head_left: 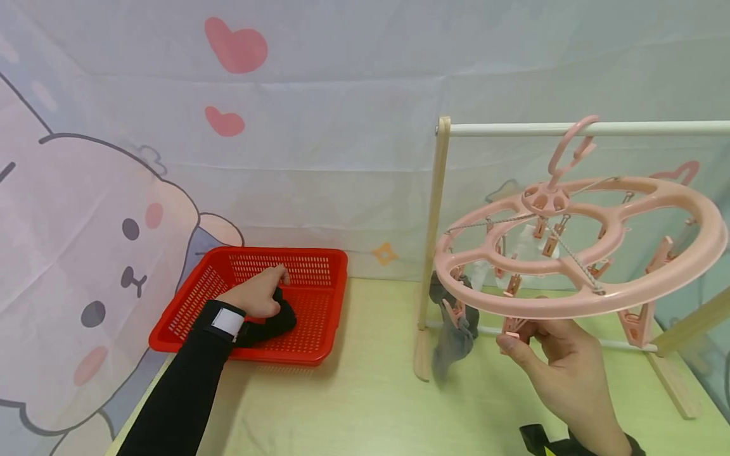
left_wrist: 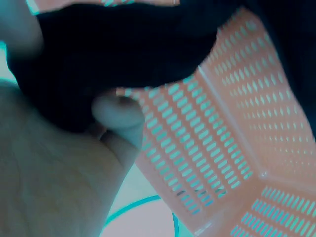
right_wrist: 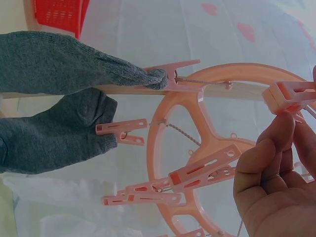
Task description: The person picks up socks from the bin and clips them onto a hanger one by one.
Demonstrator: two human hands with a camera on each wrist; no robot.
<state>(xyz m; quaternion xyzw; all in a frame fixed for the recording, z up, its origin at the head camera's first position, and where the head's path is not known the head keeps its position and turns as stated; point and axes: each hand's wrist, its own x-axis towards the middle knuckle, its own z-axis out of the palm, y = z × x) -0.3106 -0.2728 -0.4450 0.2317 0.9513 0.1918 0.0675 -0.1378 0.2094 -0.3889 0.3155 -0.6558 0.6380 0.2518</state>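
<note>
My left hand (head_left: 253, 294) is inside the red basket (head_left: 342, 297) and grips a black sock (head_left: 283, 316). The left wrist view shows the sock (left_wrist: 113, 49) bunched against my palm, its far parts cut off by the frame. My right hand (head_left: 564, 364) pinches a pink clothespin (head_left: 511, 325) hanging from the round pink drying hanger (head_left: 656, 292). In the right wrist view, thumb and fingers are on that clothespin (right_wrist: 286, 98). Two grey socks, one upper (right_wrist: 59, 61) and one lower (right_wrist: 59, 131), hang from other clips on the hanger's left side.
The hanger hooks over a white rail (head_left: 502, 130) on a wooden stand (head_left: 436, 221). Several more pink clips dangle from it. Whitish cloth (right_wrist: 64, 197) hangs beyond the grey socks. A printed curtain (head_left: 342, 126) backs the pale green table (head_left: 353, 405).
</note>
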